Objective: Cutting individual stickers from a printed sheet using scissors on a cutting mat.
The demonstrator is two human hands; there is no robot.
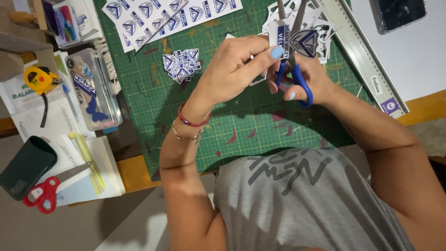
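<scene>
My left hand (241, 62) pinches a small printed paper strip with a blue-and-white shield sticker (304, 42) on it, held above the green cutting mat (223, 121). My right hand (312, 76) grips blue-handled scissors (291, 69), fingers through the loops, blades pointing away and set against the paper. A pile of cut-out shield stickers (182, 64) lies on the mat to the left of my hands. Sheets of uncut shield stickers (162, 16) lie at the mat's far edge.
Paper offcuts (320, 21) and a long metal ruler (362, 56) lie to the right. A clear plastic box (93, 88), yellow tape measure (41, 80), red scissors (42, 193), dark phone (25, 167) and papers are at left. A dark tablet (399, 13) sits far right.
</scene>
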